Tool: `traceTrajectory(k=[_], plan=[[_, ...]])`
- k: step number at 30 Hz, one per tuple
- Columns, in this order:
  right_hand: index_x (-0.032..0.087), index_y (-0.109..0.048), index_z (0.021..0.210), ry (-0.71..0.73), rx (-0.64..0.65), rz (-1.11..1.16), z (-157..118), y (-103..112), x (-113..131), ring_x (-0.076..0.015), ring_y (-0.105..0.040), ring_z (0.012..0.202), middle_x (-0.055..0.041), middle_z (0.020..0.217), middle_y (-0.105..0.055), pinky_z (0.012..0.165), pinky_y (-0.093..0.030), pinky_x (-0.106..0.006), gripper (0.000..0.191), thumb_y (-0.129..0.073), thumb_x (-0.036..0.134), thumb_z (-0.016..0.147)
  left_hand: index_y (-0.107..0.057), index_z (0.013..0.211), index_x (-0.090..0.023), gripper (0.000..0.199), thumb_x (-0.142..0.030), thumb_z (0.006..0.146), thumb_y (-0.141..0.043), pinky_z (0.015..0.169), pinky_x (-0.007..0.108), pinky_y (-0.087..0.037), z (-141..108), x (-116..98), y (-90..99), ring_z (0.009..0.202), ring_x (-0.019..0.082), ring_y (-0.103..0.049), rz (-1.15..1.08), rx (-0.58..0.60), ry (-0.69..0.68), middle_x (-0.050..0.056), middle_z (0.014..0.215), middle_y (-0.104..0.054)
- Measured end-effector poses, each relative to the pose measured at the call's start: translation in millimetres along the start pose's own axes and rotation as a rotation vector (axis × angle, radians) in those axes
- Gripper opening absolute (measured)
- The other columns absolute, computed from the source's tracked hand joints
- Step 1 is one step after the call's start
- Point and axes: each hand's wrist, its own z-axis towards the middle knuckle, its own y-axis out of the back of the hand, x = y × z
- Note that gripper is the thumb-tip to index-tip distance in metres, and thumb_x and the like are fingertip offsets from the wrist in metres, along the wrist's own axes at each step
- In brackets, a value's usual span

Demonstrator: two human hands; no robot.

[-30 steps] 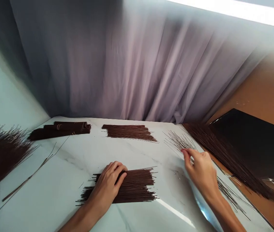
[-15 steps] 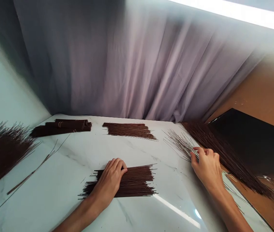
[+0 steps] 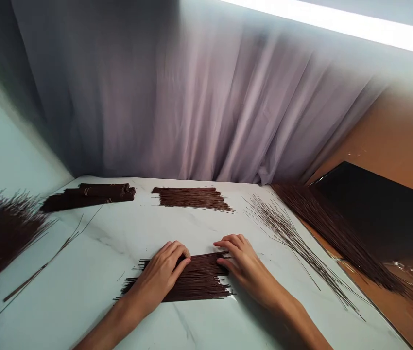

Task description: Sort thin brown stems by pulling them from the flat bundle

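Observation:
A flat row of thin dark brown sticks (image 3: 202, 279) lies in front of me on the white marbled table. My left hand (image 3: 166, 267) rests over its left part, fingers curled and thumb tip meeting the fingertips at the row's far edge. At the right end of the row is my right hand (image 3: 241, 260), its thumb and fingers apart around the far corner. Whether a single thin stick touches its fingertips cannot be made out. To the right, a loose spread of long thin sticks (image 3: 301, 243) lies slantwise.
Another flat row of sticks (image 3: 194, 198) lies farther back, with dark tied rolls (image 3: 93, 194) left of it. A big brown bundle (image 3: 6, 233) and a few crossing strands (image 3: 51, 260) are at left. A long dark bundle (image 3: 345, 233) runs along the right edge. A curtain (image 3: 192, 97) hangs behind.
My right hand has moved left from the loose spread of sticks to the right end of the near row. My left hand stays on that row.

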Motion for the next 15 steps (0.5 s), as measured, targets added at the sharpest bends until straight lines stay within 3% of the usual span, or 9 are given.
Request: traceTrajectory(k=[8,11,15], plan=[[0.025,-0.056,0.097,-0.062,0.054,0.050,3.7,-4.3,6.3,-0.0234,-0.055,0.095,-0.0045,0.101,-0.061,0.085,-0.050,-0.040,0.013,-0.046,0.018,0.104,-0.056,0.098,-0.025,0.015,-0.027,0.107,-0.045,0.086,0.037,-0.047,-2.2,-3.3,1.1,0.094,0.021,-0.059,0.021,0.005,-0.012,-0.001,0.100,-0.062],[0.024,-0.053,0.094,-0.069,0.051,0.044,5.1,-5.5,9.0,-0.0234,-0.054,0.093,-0.0055,0.100,-0.060,0.082,-0.049,-0.040,0.017,-0.042,0.017,0.105,-0.057,0.106,-0.026,0.007,-0.026,0.105,-0.050,0.089,0.038,-0.047,-2.4,-1.1,-2.1,0.098,0.022,-0.059,0.036,-0.015,-0.040,-0.001,0.104,-0.063],[0.023,-0.052,0.093,-0.043,0.027,-0.011,5.9,-7.2,10.8,-0.0237,-0.055,0.091,-0.0061,0.097,-0.061,0.079,-0.047,-0.038,0.017,-0.042,0.017,0.105,-0.059,0.104,-0.027,0.011,-0.025,0.106,-0.048,0.088,0.038,-0.047,-2.2,0.0,-4.8,0.097,0.021,-0.059,0.067,-0.019,-0.064,-0.001,0.103,-0.064]])
